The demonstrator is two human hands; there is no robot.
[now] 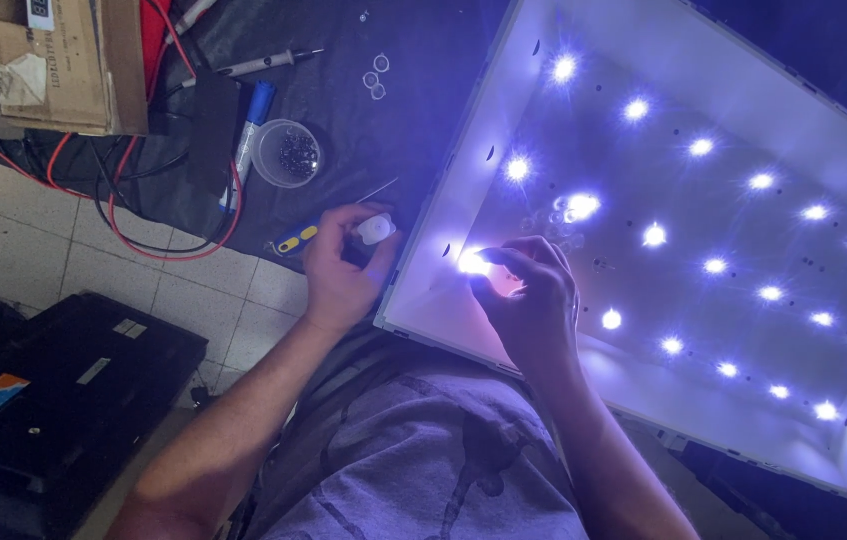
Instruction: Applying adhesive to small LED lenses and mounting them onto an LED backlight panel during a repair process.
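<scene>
Head view: my right hand (533, 295) pinches something small, hidden by glare, over a lit LED (473, 263) at my fingertips in the backlight panel (643, 330); my left hand (338, 270) grips a small white bottle (376, 229). Steady, centred placement seems key.

An improvised electronics repair workshop, set up at floor level: an opened display backlight panel (678, 215) glows with rows of lit white LEDs on a dark work mat (413, 90) spread over pale floor tiles (33, 240). Around it lie the marks of the trade: tangled red and black test leads (133, 215), a probe (263, 63), a small clear dish of dark parts (287, 152), loose clear lenses (376, 78), a cardboard box (68, 62) and a black device casing (53, 400).
</scene>
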